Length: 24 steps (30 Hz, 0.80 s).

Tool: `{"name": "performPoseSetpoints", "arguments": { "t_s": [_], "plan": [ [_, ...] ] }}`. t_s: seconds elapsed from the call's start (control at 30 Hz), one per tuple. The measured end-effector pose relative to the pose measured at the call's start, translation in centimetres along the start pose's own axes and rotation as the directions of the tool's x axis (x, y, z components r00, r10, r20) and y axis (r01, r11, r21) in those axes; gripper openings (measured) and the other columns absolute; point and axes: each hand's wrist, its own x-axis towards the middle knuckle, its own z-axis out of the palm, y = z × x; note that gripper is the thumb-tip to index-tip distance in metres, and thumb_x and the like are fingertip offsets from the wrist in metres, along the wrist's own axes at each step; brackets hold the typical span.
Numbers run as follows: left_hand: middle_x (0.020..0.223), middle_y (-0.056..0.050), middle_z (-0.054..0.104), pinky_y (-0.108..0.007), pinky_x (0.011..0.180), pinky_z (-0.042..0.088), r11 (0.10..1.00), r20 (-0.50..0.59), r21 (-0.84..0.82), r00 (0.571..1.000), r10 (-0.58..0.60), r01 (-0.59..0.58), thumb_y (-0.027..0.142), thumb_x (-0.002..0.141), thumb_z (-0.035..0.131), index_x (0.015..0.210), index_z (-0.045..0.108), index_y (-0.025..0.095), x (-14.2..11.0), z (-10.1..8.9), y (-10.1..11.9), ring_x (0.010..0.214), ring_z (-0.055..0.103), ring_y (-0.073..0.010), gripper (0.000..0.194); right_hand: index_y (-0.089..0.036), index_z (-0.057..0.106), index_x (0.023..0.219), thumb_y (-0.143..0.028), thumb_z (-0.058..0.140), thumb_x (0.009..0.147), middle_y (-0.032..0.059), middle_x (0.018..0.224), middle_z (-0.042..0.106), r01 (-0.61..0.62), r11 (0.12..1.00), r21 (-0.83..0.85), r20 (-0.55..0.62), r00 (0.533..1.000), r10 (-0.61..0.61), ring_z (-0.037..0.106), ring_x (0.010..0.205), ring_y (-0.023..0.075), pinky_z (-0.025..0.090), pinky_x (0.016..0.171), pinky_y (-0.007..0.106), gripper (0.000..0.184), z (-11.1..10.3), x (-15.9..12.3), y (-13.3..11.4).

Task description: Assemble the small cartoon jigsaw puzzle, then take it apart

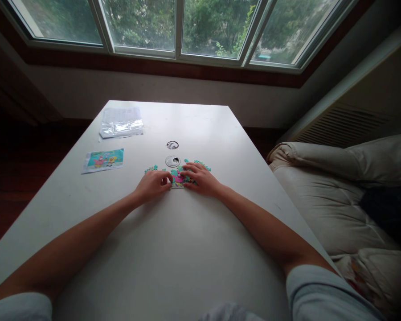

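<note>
A partly joined jigsaw puzzle (178, 179) in pink, teal and yellow lies on the white table (173, 249), between my hands. My left hand (153, 184) is at its left edge, fingers curled and thumb drawn in towards them; whatever may be in that pinch is too small to make out. Spread fingers of my right hand (202, 179) rest over the right part of the puzzle and hide some of it. Loose teal puzzle pieces (151, 169) lie beyond my left hand, and several more pieces (202, 164) show past the right fingers.
A picture card (104, 160) with cartoon figures lies to the left, with a clear plastic bag (122, 122) behind it. Two round metal-rimmed table inserts (172, 161) sit just past the puzzle. A padded beige couch (316, 205) stands along the right; a window is ahead.
</note>
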Motion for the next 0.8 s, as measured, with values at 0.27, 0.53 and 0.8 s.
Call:
{"name": "performPoseSetpoints", "arguments": {
  "t_s": [0.27,0.53,0.8],
  "plan": [
    [0.081,-0.001,0.068,-0.030,0.072,0.040,0.993,-0.037,0.117,0.999,0.012,-0.007,0.023,0.086,0.057,0.090,0.069,0.023,0.01,0.01,0.38,0.074,0.058,-0.0178,0.012,-0.029,0.060,0.138,-0.046,0.061,0.096,0.0101,0.146,0.055,0.002,1.000,0.002,-0.006,1.000,-0.002,0.042,0.141,0.0307,0.034,0.116,0.055,0.045,0.04,0.03,-0.02],
    [0.082,-0.004,0.068,-0.035,0.073,0.037,0.969,-0.077,0.246,0.997,0.009,0.010,0.028,0.088,0.056,0.076,0.062,0.022,-0.16,0.37,0.53,0.076,0.059,-0.0204,0.014,-0.030,0.061,0.137,-0.045,0.062,0.095,0.0106,0.145,0.056,-0.007,1.000,0.007,-0.004,1.000,0.007,0.043,0.141,0.0307,0.035,0.116,0.054,0.045,-0.13,0.10,-0.16],
    [0.080,-0.002,0.068,-0.032,0.071,0.039,0.987,-0.051,0.158,0.999,-0.007,0.015,0.030,0.088,0.056,0.077,0.064,0.021,-0.10,-0.19,0.38,0.073,0.058,-0.0182,0.016,-0.028,0.061,0.138,-0.046,0.061,0.096,0.0107,0.145,0.056,0.001,1.000,-0.001,0.000,1.000,-0.001,0.043,0.141,0.0306,0.035,0.116,0.054,0.045,-0.15,0.00,-0.14]
  ]
}}
